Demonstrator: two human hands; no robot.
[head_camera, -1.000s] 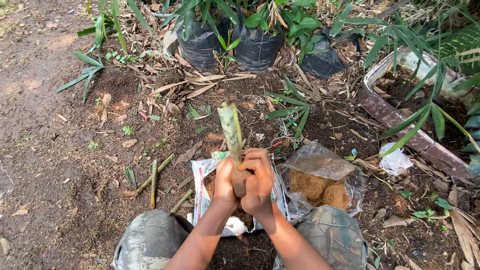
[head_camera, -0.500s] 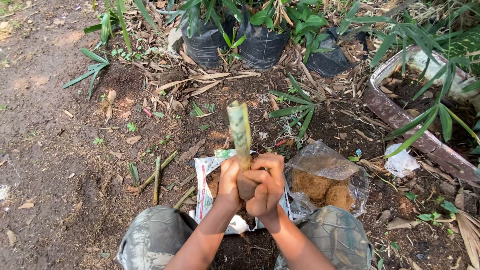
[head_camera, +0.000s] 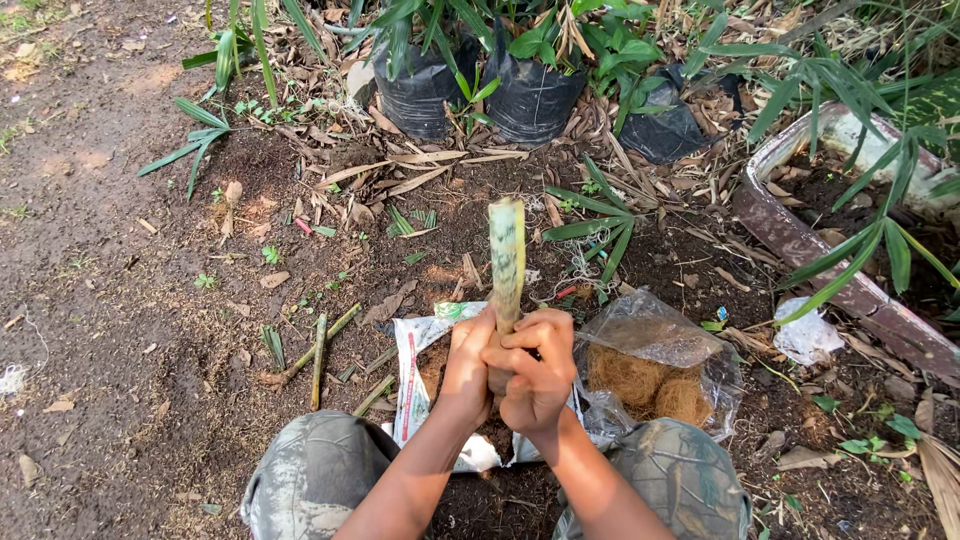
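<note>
Stalk (head_camera: 507, 262) now stands nearly upright; a second ago it leaned left. My left hand (head_camera: 468, 362) and right hand (head_camera: 535, 378) both clench its base, over the sack (head_camera: 412, 372), left of the fibre bag (head_camera: 650, 362).

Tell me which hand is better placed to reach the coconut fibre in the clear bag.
Probably the right hand: the clear bag lies on its side, while the left hand grips the bamboo cutting farther away.
</note>
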